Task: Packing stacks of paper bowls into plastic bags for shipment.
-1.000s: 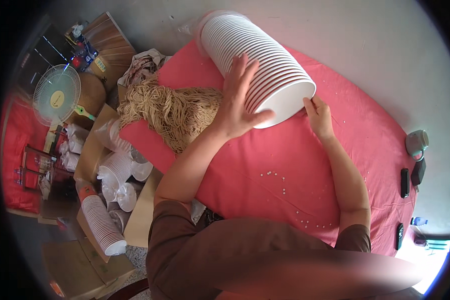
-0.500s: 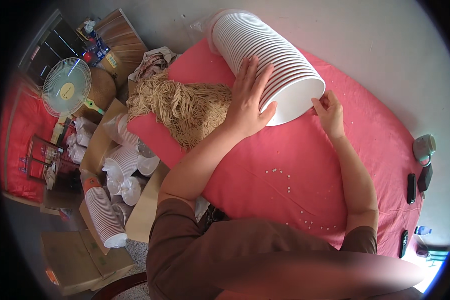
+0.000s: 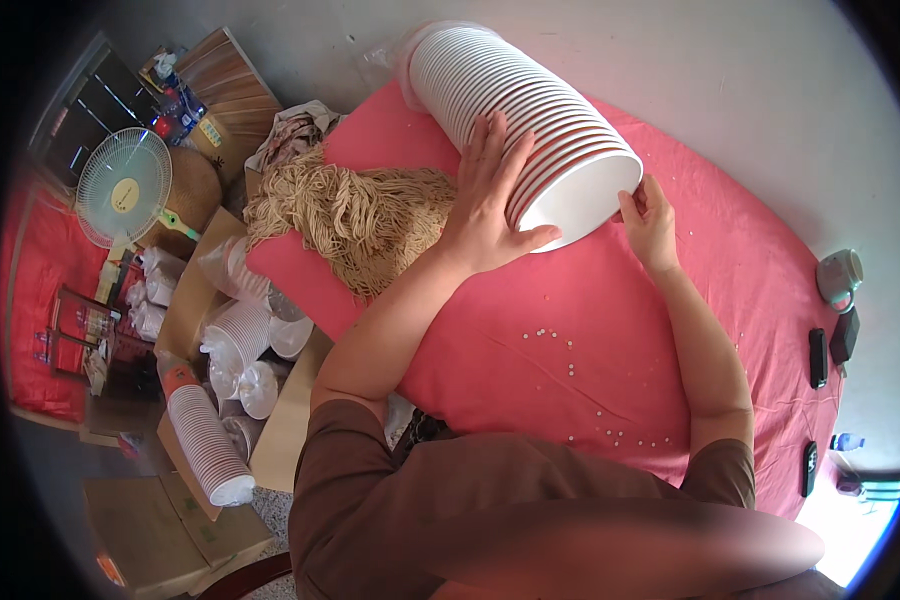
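A long nested stack of white paper tubs (image 3: 530, 88) lies on its side across the red cloth (image 3: 490, 340), its open end facing me. My left hand (image 3: 487, 205) rests on the left side of the stack, fingers stretched along the rims and thumb out at the lower edge of the mouth. At the right side of the mouth, my right hand (image 3: 649, 222) pinches the rim of the nearest tub; its fingertips are partly hidden. Clear plastic wrapping (image 3: 402, 62) covers the far end of the stack.
Left of the stack lies a heap of tan stringy strands (image 3: 355, 215). Small white beads (image 3: 571, 352) are scattered on the cloth. A mug (image 3: 839, 278) and dark objects stand at the right edge. An open carton (image 3: 295, 420) with wrapped tubs and a fan (image 3: 123, 187) are at left.
The whole view has shifted slightly. My right fingers have closed in on the tub's rim, while my left hand stays spread on the stack.
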Motion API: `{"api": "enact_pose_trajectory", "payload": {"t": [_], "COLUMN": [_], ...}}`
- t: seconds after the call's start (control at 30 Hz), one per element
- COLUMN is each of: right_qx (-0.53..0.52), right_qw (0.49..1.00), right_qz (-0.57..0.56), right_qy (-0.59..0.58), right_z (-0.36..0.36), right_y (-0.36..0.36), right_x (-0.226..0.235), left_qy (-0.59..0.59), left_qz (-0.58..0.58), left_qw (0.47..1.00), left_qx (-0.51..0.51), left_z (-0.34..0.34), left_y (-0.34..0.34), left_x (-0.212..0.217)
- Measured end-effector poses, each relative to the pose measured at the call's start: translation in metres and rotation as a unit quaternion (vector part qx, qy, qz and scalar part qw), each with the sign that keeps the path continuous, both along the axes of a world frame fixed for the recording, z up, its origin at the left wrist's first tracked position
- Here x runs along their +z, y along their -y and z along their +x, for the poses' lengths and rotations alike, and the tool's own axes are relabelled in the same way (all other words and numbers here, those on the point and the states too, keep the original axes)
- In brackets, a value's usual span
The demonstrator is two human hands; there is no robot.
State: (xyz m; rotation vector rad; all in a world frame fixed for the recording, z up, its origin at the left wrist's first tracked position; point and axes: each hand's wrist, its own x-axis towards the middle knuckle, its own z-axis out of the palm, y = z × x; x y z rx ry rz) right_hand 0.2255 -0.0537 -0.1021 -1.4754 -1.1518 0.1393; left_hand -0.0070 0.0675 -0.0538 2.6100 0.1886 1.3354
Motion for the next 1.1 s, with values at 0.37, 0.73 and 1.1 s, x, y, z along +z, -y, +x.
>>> {"api": "enact_pose_trajectory", "payload": {"t": [0.37,0.73,1.1], "right_qx": [-0.01,0.021,0.043], "right_qw": [0.999,0.975,0.88], "right_qz": [-0.022,-0.193,-0.356], "right_qy": [0.027,0.109,0.312], "right_z": [0.004,-0.001,-0.001], "right_y": [0.002,0.02,0.08], "right_x": [0.0,0.045,0.093], "left_qy": [0.042,0.075,0.071], "left_qz": [-0.017,0.064,0.065], "left_qw": [0.999,0.995,0.995], "left_qx": [-0.013,-0.01,0.011], "left_z": [0.0,0.002,0.002], "left_y": [-0.013,-0.035,-0.032], "left_x": [-0.01,-0.02,-0.023]}}
